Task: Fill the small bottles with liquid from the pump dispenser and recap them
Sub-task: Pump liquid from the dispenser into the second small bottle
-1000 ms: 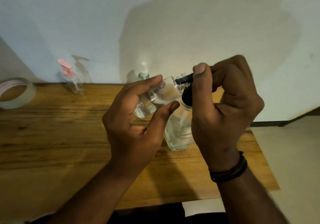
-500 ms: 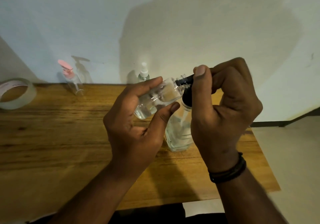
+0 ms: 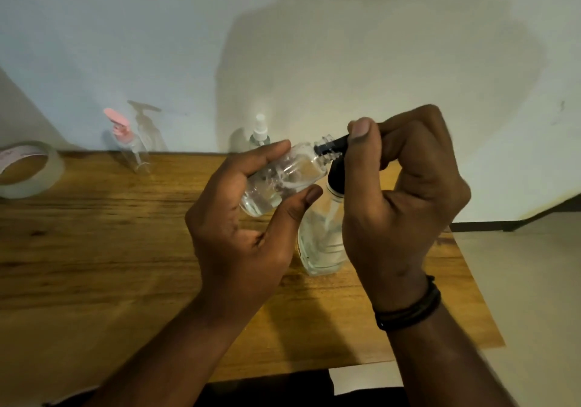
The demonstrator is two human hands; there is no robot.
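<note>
My left hand [image 3: 248,237] grips a small clear bottle [image 3: 279,180], fingers curled over its top side and thumb pressed under it, tilting it so the open threaded neck points up and to the right. A little clear liquid sits in its lower end. My right hand [image 3: 405,205] is curled around the black pump head [image 3: 333,149] of the pump dispenser [image 3: 323,234], thumb on top, and the black nozzle tip sits right at the small bottle's mouth. The dispenser is a clear bottle standing upright on the wooden surface [image 3: 94,249], partly hidden behind my right hand. A dark braided band [image 3: 408,309] circles my right wrist. At the far edge of the surface, against the pale wall, stand a small bottle with a pink pump top [image 3: 125,142] and a small bottle with a white spray top [image 3: 260,133]. A roll of clear tape [image 3: 28,171] lies at the far left.
</note>
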